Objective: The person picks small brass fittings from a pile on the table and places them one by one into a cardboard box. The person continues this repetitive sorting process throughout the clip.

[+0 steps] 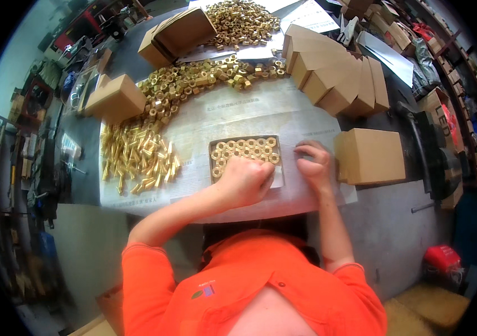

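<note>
Left hand: the left hand (245, 182) is curled into a loose fist, knuckles up, resting on the near part of the shallow tray (214, 152); what it clamps is hidden.
Right hand: the right hand (314, 163) lies just right of the tray, fingers bent together on the paper sheet (261, 112).
Tray: brass nuts (247, 148) lie flat in rows inside it, at the middle of the surface.
Around: loose nuts (193, 75) behind, brass spacers (137, 157) to the left, closed cardboard box (370, 155) beside the right hand.
Room: open paper between the tray and the nut pile.
</note>
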A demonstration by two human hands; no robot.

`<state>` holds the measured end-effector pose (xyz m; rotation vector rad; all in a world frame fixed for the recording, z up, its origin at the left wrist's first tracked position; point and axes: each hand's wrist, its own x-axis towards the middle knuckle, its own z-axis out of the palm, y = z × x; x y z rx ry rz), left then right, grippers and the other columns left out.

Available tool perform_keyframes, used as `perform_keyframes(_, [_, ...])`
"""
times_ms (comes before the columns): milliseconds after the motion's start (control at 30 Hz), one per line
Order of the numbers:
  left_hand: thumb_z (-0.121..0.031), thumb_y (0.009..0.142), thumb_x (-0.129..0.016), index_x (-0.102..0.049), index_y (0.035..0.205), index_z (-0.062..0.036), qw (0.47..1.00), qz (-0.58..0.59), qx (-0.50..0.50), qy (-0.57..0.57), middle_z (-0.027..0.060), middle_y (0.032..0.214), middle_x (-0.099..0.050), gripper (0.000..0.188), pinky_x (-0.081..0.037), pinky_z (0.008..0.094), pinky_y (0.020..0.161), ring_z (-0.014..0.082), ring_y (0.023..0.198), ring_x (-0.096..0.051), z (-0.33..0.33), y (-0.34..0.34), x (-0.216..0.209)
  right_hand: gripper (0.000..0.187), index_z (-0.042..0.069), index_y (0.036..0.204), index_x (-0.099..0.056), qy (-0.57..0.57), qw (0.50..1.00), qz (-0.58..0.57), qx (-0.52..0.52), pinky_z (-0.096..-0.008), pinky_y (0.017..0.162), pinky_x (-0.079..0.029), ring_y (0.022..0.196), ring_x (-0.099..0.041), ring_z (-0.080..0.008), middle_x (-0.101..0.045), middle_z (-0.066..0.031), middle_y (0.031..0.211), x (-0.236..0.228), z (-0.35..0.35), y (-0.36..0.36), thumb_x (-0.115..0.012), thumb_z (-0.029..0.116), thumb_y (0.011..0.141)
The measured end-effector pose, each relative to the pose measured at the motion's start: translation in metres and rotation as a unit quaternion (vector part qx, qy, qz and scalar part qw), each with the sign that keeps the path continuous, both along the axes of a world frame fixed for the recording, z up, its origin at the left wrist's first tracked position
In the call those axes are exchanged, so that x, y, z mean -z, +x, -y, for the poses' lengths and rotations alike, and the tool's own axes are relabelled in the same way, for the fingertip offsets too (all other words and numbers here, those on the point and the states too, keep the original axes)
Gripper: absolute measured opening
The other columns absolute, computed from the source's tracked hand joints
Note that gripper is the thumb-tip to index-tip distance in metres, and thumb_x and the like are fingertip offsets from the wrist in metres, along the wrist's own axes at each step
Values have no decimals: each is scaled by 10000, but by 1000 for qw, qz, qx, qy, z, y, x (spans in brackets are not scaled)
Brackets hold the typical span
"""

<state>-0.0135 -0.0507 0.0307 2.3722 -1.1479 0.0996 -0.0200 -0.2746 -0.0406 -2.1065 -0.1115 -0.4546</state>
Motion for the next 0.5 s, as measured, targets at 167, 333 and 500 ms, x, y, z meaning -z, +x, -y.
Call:
perform_keyframes(167, [-182, 800, -626, -556, 702, -75, 998, 31, -16, 57, 83, 600, -595, 161, -473, 400, 471, 261, 529, -614, 8, 2, 24, 232, -18, 785, -677, 0, 1000, 16, -2, -317, 782, -498, 858, -629, -272, -667, -126, 882, 6, 1, 2, -569, 36, 587])
perform_keyframes(333, [-205, 804, -626, -544, 697, -80, 996, 68, -18, 61, 72, 584, -574, 184, -470, 390, 456, 253, 512, -607, 9, 4, 28, 230, -13, 779, -678, -3, 1000, 10, 1, -319, 770, -498, 850, -628, -272, -665, -124, 884, 8, 1, 3, -568, 30, 581])
perform_keyframes(500, [-233, 802, -631, -550, 714, -89, 995, 83, -17, 58, 59, 591, -566, 187, -467, 382, 454, 243, 510, -606, 8, 5, 30, 229, -9, 774, -672, -24, 1000, 10, 8, -325, 773, -495, 845, -622, -287, -661, -126, 887, 8, -1, 2, -567, 34, 575])
